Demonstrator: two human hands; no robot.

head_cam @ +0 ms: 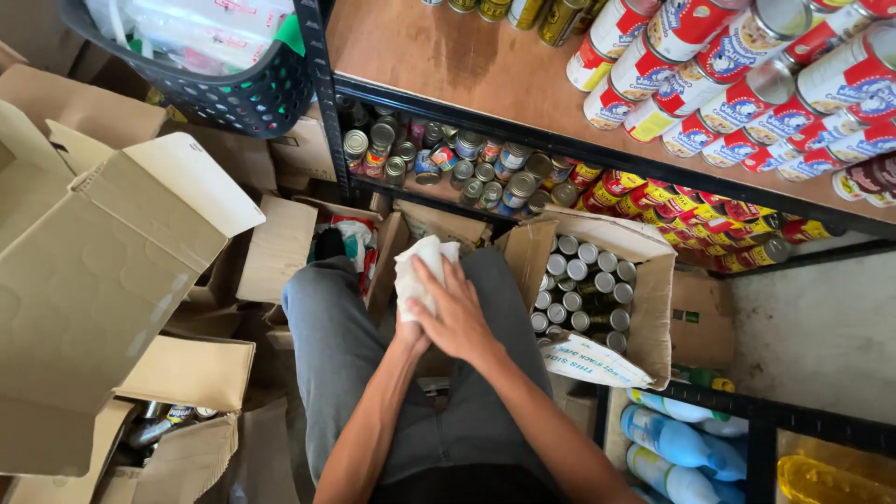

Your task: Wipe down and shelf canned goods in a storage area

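White cloth (pixel 418 271): centre frame, above the knees, clamped in the right hand (pixel 457 313); the left hand (pixel 408 329) lies under it, grip hidden, cannot tell. Open carton of cans (pixel 644 280): just right of the hands, flaps up. Large empty box (pixel 93 271): left edge. Black shelf rail (pixel 560 140): crosses above, close.

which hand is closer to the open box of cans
Right. The right hand lies on top, holding the white cloth, just beside the box of cans. The left hand sits under it, mostly hidden, farther from the box.
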